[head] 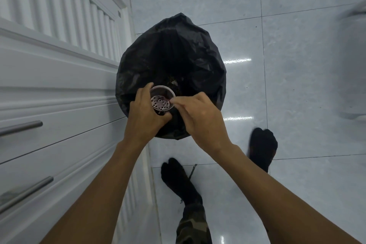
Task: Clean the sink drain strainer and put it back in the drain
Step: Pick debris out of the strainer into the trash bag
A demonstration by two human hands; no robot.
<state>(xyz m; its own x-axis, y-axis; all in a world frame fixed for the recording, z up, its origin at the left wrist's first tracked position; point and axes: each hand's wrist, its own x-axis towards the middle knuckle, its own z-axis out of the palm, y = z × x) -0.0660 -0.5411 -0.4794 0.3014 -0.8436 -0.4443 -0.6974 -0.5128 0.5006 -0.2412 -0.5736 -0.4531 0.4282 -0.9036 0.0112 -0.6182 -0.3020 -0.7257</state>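
The metal sink strainer [161, 98], a small cup with a perforated bottom, is held over the open mouth of a bin lined with a black bag [172, 49]. My left hand [145, 114] grips the strainer's body from the left and below. My right hand [198, 116] has its fingers curled, and the fingertips pinch the strainer's right rim. The cup's inside looks dark, with the holes showing. Some dark scraps lie inside the bag just beyond the strainer.
White cabinet drawers with metal bar handles [19, 127] run along the left. Glossy pale floor tiles [297, 85] spread to the right. My feet in black socks [262, 147] stand just below the bin. A blurred white object [354, 61] sits at the right edge.
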